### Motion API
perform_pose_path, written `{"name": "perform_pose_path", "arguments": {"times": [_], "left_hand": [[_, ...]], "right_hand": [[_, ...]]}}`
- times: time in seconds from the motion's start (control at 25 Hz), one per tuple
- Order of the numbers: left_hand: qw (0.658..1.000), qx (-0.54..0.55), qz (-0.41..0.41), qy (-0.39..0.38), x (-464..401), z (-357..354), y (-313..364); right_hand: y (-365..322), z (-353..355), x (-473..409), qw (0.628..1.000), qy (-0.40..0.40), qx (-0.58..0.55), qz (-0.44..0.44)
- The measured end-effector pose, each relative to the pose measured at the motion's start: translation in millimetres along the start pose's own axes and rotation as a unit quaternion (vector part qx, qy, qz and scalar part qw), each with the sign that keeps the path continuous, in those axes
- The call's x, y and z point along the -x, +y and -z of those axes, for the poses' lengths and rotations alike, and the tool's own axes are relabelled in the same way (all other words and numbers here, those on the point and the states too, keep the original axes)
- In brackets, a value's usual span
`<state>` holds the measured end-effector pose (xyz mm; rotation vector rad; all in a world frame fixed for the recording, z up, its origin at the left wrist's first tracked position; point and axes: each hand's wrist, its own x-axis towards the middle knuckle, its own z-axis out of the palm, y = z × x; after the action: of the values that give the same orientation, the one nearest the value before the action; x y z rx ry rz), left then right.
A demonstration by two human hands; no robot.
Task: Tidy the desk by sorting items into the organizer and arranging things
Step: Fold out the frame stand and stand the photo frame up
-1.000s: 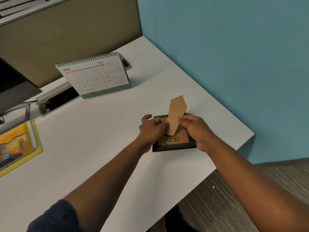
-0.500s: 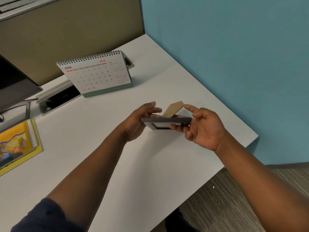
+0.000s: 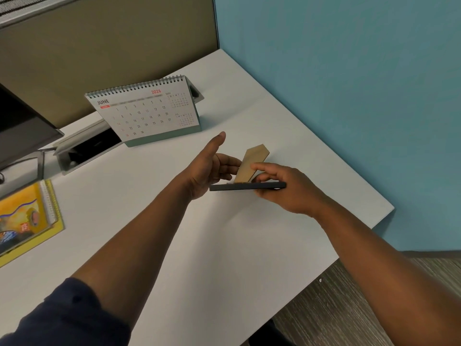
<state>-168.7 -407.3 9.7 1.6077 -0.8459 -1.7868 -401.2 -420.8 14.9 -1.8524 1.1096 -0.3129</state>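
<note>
While the black picture frame (image 3: 247,186) hangs flat above the white worktop (image 3: 174,245), the right hand (image 3: 287,188) grips its right end with curled fingers, forefinger touching the brown cardboard stand (image 3: 252,162). The left hand (image 3: 207,168) supports the left end, fingers nearly straight, thumb raised.

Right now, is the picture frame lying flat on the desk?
No, the picture frame is held above the desk, gripped by the right hand, with its brown stand folded out.
</note>
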Motion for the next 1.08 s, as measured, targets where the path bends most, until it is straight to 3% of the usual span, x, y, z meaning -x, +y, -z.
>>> {"name": "perform_pose_path", "arguments": {"times": [0.08, 0.2, 0.28, 0.48, 0.64, 0.84, 0.92, 1.08], "left_hand": [[1.0, 0.017, -0.008, -0.013, -2, 5, -2], [0.998, 0.042, -0.04, -0.013, -4, 8, -7], [0.997, 0.051, -0.061, 0.001, -8, 9, -10], [0.989, 0.089, -0.115, 0.023, -17, 10, -25], [0.978, 0.125, -0.156, 0.062, -29, 10, -32], [0.947, -0.033, -0.264, 0.182, -52, 7, -21], [0.926, -0.125, -0.278, 0.221, -71, 7, -15], [0.896, -0.208, -0.273, 0.282, -116, 8, -9]], "right_hand": [[0, -1, -7, 0.999, 0.021, 0.033, 0.019], [1, -11, -14, 0.986, 0.013, -0.165, 0.02], [7, -20, -20, 0.971, 0.027, -0.236, 0.01], [19, -28, -42, 0.943, 0.056, -0.327, 0.01], [19, -19, -71, 0.93, 0.093, -0.352, -0.046], [9, 9, -127, 0.924, 0.128, -0.359, -0.028], [7, 18, -149, 0.922, 0.136, -0.363, -0.014], [10, 26, -190, 0.91, 0.144, -0.389, 0.003]]}}
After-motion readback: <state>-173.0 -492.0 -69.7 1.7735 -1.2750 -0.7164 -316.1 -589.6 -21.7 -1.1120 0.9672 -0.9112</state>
